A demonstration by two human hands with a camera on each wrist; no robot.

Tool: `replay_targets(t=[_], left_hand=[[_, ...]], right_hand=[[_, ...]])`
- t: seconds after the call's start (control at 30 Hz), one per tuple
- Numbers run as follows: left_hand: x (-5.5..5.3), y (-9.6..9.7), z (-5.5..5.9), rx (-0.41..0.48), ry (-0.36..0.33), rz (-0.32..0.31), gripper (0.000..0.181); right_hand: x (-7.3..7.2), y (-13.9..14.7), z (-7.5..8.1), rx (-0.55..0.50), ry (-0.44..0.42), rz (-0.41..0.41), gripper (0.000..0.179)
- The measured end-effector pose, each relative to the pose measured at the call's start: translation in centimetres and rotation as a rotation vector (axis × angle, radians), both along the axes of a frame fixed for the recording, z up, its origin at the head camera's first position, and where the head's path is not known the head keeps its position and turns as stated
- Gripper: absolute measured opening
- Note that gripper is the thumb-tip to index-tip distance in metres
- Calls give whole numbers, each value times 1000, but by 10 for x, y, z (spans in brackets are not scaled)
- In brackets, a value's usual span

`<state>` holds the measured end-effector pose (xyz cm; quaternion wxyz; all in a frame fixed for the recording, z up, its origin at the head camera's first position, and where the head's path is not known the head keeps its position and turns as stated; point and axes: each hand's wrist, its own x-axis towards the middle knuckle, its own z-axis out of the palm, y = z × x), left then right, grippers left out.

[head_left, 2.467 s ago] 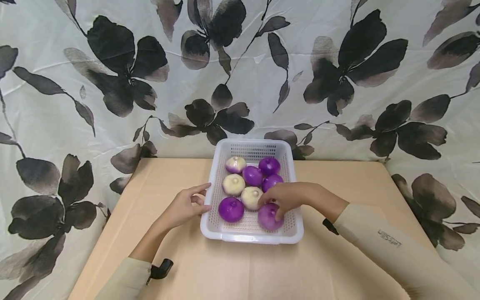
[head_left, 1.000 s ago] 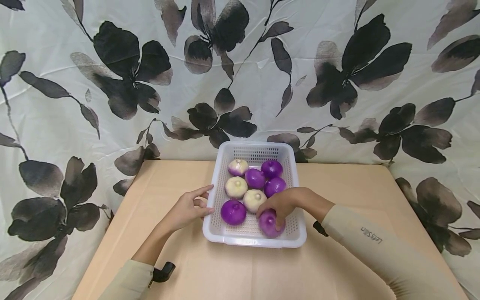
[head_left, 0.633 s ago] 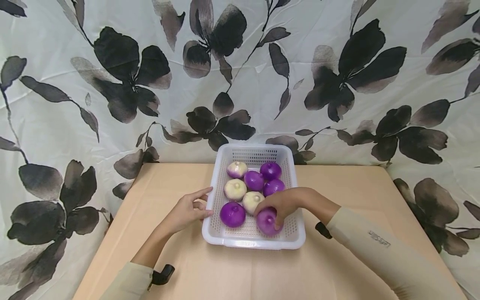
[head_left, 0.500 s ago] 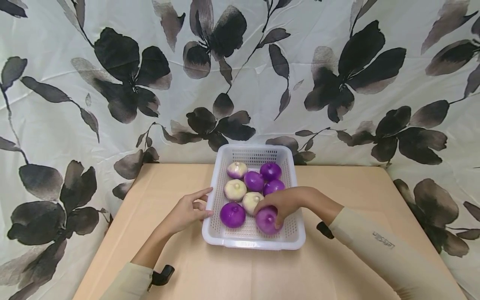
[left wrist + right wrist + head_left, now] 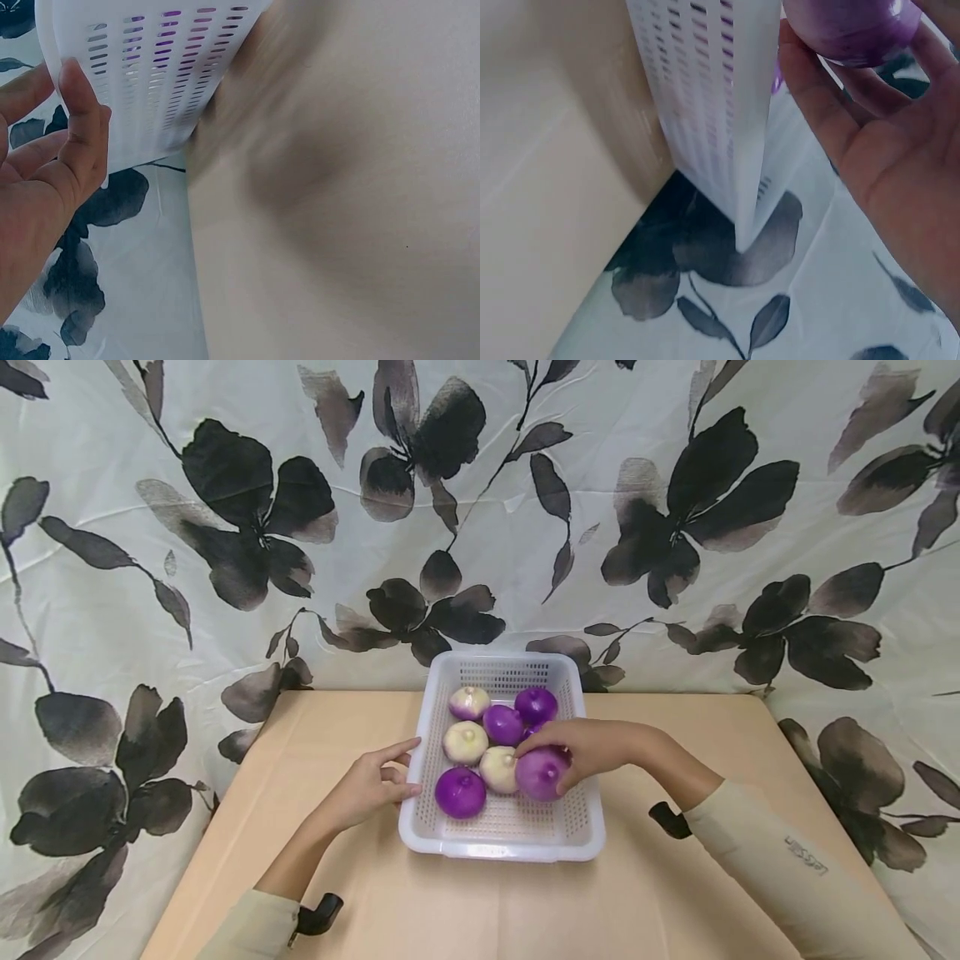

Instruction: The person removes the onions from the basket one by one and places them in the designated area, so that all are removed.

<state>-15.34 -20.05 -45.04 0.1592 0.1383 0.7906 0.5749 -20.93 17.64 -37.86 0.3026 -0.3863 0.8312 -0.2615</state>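
Observation:
A white plastic basket (image 5: 502,852) with slotted walls holds several peeled onions, some purple and some whitish. My right hand (image 5: 592,750) grips a light purple onion (image 5: 542,774) from above, fingers on its far side and thumb on the near side. In the right wrist view, that purple onion (image 5: 851,30) is up beside the basket's rim. My left hand (image 5: 375,787) holds the basket's left rim. The left wrist view shows a fingertip (image 5: 75,82) under the rim against the outer wall. A purple onion (image 5: 461,792) and a whitish onion (image 5: 498,769) lie left of the gripped one.
The basket stands toward the back of a light wooden table (image 5: 495,910). Behind the table hangs a white cloth (image 5: 540,635) with dark flowers. A black wrist strap device (image 5: 321,914) sits at the left sleeve, another black device (image 5: 670,820) at the right.
The right hand has raised the light purple onion and moved it slightly away from the basket's front. The left hand keeps its place on the rim. The head view has shifted a little.

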Motion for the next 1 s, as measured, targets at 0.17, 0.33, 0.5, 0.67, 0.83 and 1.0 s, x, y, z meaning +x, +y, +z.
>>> replay_targets(t=[0.17, 0.33, 0.5, 0.67, 0.83, 1.0], left_hand=[[0, 0, 0, -3, 0, -4, 76], [-1, 0, 0, -13, -7, 1, 76], [-1, 0, 0, -11, -15, 3, 77], [1, -1, 1, -22, -20, 2, 77], [1, 0, 2, -18, -19, 1, 77], [0, 0, 2, -18, -15, -3, 77]], right_hand=[[-4, 14, 4, -75, 79, -32, 68], [-7, 29, 6, -117, 163, -96, 66], [-12, 46, 6, -180, 157, -213, 69], [-18, 66, 4, -238, 198, -324, 73], [-25, 86, 0, -255, 263, -420, 75], [-30, 102, -7, -237, 294, -534, 77]])
